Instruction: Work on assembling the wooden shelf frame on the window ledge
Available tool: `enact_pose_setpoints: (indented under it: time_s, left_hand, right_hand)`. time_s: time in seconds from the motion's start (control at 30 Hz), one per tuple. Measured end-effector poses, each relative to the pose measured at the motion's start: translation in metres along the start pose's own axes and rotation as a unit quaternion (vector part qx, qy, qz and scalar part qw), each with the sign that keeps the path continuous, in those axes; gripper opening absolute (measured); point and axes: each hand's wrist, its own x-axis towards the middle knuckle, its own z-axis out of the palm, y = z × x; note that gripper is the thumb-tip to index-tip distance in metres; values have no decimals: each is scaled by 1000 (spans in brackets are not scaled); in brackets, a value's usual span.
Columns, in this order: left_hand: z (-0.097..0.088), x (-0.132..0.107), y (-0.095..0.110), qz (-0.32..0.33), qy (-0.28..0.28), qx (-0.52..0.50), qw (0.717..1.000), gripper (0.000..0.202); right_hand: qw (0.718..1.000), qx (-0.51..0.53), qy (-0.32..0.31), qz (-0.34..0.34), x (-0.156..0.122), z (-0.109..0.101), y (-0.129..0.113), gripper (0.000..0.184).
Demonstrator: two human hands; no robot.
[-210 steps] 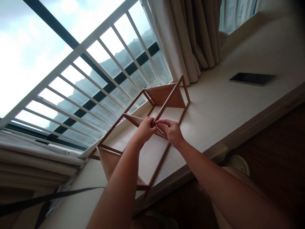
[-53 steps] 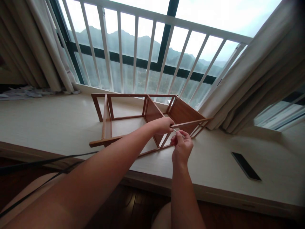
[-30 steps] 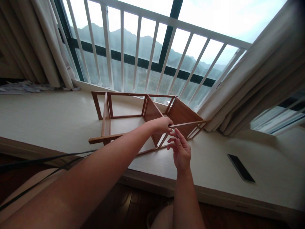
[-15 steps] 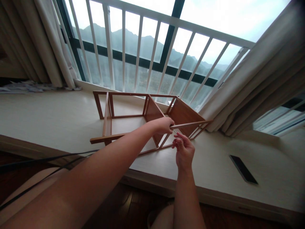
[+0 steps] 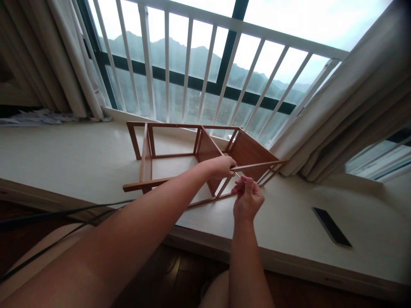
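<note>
A brown wooden shelf frame (image 5: 173, 125) lies on its side on the pale window ledge, its rails and flat shelf boards showing. My left hand (image 5: 223, 167) is closed around its near rail, close to where the middle board meets it. Just below and to the right, my right hand (image 5: 248, 196) pinches a thin metal rod (image 5: 237, 174) that looks like a hex key. The rod's upper end reaches the rail beside my left fingers; its exact contact point is hidden. My left forearm covers part of the near rail.
A black phone (image 5: 332, 226) lies on the ledge (image 5: 289, 226) at the right. White railing (image 5: 250, 32) and window stand behind the frame, with curtains (image 5: 340, 102) on both sides. Dark cords (image 5: 70, 210) cross at the lower left; papers (image 5: 38, 117) lie far left.
My right hand has turned a little at the wrist, its thumb now pointing more upward along the rod. My left hand keeps its hold, and the view has shifted slightly.
</note>
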Motion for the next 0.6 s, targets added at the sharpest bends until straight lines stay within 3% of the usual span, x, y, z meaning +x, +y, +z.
enact_pose_setpoints:
  time_s: [0.37, 0.47, 0.6]
  left_hand:
    - [1, 0, 0, -1, 9, -8, 1000, 19]
    - [1, 0, 1, 4, 7, -2, 1000, 18]
    - [2, 1, 0, 15, 13, 1, 1000, 14]
  right_hand:
    - [999, -37, -39, 9, -3, -11, -4, 29]
    - [989, -133, -31, -51, -6, -12, -4, 29]
    - [938, -296, -20, -178, -13, -11, -6, 31]
